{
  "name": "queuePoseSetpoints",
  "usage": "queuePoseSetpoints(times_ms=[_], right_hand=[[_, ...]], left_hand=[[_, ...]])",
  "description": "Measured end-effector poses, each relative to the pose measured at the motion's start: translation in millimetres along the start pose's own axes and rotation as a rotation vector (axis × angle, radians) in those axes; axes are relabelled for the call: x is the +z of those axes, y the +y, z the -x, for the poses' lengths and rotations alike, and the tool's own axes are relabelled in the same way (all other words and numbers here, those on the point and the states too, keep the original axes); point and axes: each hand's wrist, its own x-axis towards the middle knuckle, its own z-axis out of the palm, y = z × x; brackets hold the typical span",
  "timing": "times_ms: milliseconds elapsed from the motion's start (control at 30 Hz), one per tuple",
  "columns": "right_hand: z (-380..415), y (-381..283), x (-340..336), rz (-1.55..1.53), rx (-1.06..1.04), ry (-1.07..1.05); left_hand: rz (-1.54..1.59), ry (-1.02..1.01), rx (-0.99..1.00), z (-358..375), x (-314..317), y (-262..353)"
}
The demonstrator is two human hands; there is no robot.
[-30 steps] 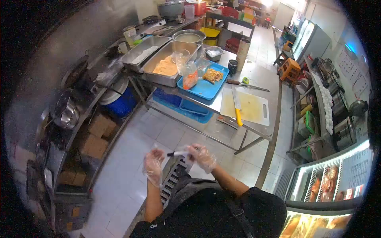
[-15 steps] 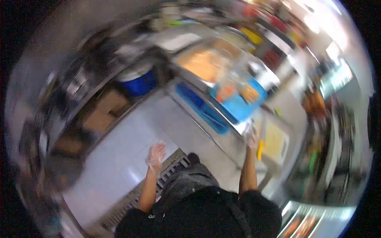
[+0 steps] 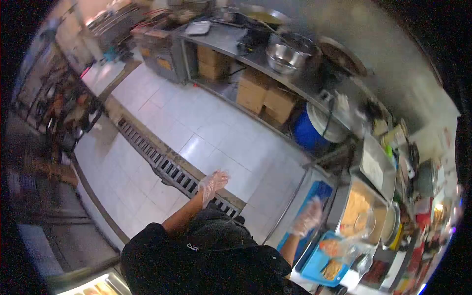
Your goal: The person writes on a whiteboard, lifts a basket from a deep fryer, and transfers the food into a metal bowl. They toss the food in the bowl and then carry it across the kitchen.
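My clear-plastic-gloved left hand, fingers extended, nothing seen held, near slotted floor drain, my similarly gloved right hand, blurred, fingers outstretched, visibly unladen, near rectangular blue plastic tray.

White lettering, black shirt, not legible
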Motion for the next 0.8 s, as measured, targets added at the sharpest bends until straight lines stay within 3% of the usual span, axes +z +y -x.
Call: queuePoseSetpoints(times_ms=[33,67,133,233,300,333,367,433,500,533,567,633,700,733,800], right_hand=[[-13.0,36.0,23.2,-0.006,-0.079,-0.191],[-8.7,55.3,55.3,-0.273,0.248,-0.29],[16.3,4.3,157.6,0.439,-0.218,-0.618],[60.7,2.7,282.3,0.339,-0.398,-0.838],[80.8,19.1,353.7,0.228,-0.302,-1.072],[85.7,33.8,382.9,0.222,-0.315,-1.087],[93.4,57.3,402.3,0.345,-0.214,-1.173],[94.9,131.1,424.0,0.474,-0.1,-1.264],[99.5,221.1,426.8,0.232,0.414,-1.279],[94.6,257.9,420.3,0.578,-0.307,-1.482],[83.2,288.1,419.4,0.894,-1.086,-1.539],[69.7,332.6,409.8,0.984,-1.011,-1.549],[85.3,360.8,374.8,1.198,-0.84,-1.583],[93.7,358.5,379.6,1.203,-0.742,-1.512],[74.3,339.5,390.9,0.503,0.426,-1.31]], left_hand=[[0.016,0.022,0.036,9.5,10.5,5.3],[-0.016,0.027,0.1,13.5,9.5,10.9],[-0.006,0.042,0.19,3.0,-41.1,26.4],[0.238,0.023,0.125,-26.5,-168.7,24.9],[0.317,-0.27,0.509,-19.0,-235.2,30.7],[0.242,0.356,0.325,-15.7,-246.7,40.8],[0.253,0.37,0.331,0.6,-255.6,62.9],[0.257,0.585,0.341,46.4,-265.6,114.5],[0.288,0.689,0.464,66.2,-299.6,139.8],[0.312,0.588,0.512,69.6,-336.0,143.2],[0.283,0.585,0.498,73.8,-352.4,152.1],[0.356,0.676,0.579,74.9,-382.5,173.5],[0.401,0.801,0.813,54.8,-368.4,192.3],[0.335,0.724,0.766,39.2,-371.9,210.2],[0.455,0.758,0.387,32.7,-378.8,225.7]])
